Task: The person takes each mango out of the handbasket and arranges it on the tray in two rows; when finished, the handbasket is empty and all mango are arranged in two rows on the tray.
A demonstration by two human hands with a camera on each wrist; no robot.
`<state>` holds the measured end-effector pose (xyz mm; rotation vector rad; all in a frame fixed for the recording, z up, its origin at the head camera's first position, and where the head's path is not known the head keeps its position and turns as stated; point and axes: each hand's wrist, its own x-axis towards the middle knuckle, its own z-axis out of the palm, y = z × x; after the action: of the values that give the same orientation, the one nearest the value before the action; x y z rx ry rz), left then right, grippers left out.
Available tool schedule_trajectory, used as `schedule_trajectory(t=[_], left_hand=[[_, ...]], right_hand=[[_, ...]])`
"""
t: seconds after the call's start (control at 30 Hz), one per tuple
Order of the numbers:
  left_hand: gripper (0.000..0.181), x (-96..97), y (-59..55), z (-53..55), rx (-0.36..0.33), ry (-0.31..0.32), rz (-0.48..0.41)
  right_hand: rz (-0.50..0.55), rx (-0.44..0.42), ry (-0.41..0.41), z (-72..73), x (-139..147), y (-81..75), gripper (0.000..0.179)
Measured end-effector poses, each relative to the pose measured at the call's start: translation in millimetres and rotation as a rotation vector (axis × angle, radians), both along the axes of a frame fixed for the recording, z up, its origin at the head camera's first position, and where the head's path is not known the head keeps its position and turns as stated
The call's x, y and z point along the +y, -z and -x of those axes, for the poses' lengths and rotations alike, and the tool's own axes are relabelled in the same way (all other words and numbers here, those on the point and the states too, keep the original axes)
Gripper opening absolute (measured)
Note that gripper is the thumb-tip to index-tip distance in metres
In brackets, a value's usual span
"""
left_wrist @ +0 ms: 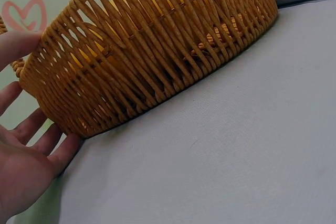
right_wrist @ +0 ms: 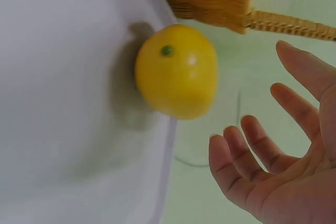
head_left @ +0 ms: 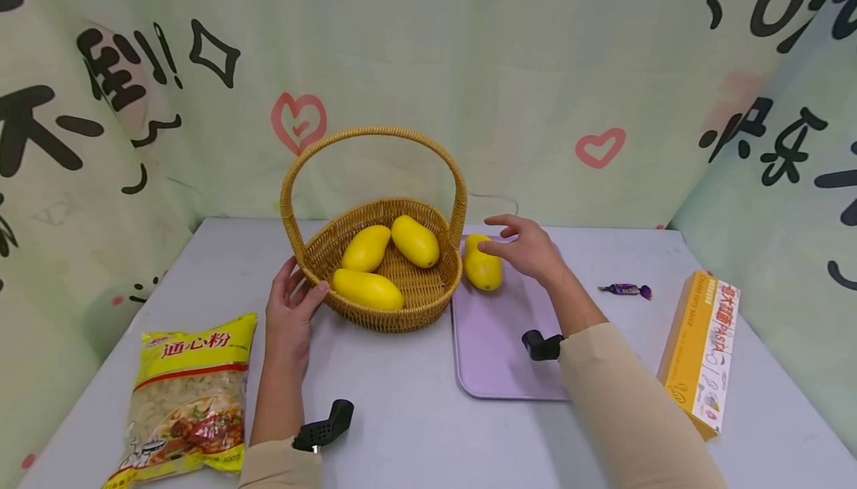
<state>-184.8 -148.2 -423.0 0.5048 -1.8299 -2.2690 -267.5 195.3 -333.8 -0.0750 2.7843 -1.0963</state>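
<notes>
Right hand (head_left: 525, 251): grip released, fingers loosely bent, holding nothing, at the upper part of the purple tray (head_left: 495, 359). Nearest thing is a single yellow mango (head_left: 483, 269), on the tray by its upper left corner, just beside the basket; right wrist view shows a gap between it and the fingers. Left hand (head_left: 291, 307): grip grasping the wicker basket (head_left: 375, 319) at its left side, thumb at the rim, fingers against the outer wall. Basket upright, arched handle (head_left: 375, 132) up, three mangoes (head_left: 368, 290) inside. Farther out, on the white table (head_left: 402, 414): purple-wrapped candy (head_left: 626, 290) right of the tray, yellow-and-white pasta box (head_left: 699, 355) near the right edge, yellow-topped pasta bag (head_left: 190, 400) at lower left. Behind: pale green curtain (head_left: 535, 102) with red hearts, black lettering.
</notes>
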Motion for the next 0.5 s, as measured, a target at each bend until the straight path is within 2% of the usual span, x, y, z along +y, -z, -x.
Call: schedule_trajectory(t=[0.3, 0.5], left_hand=[[0.075, -0.1, 0.4, -0.8, -0.009, 0.002, 0.005], [0.075, 0.4, -0.5, -0.3, -0.009, 0.001, 0.006]], right_hand=[[0.056, 0.050, -0.067, -6.7, -12.2, -24.5, 0.046], [0.070, 0.040, -0.143, -13.3, -21.5, -39.1, 0.028]])
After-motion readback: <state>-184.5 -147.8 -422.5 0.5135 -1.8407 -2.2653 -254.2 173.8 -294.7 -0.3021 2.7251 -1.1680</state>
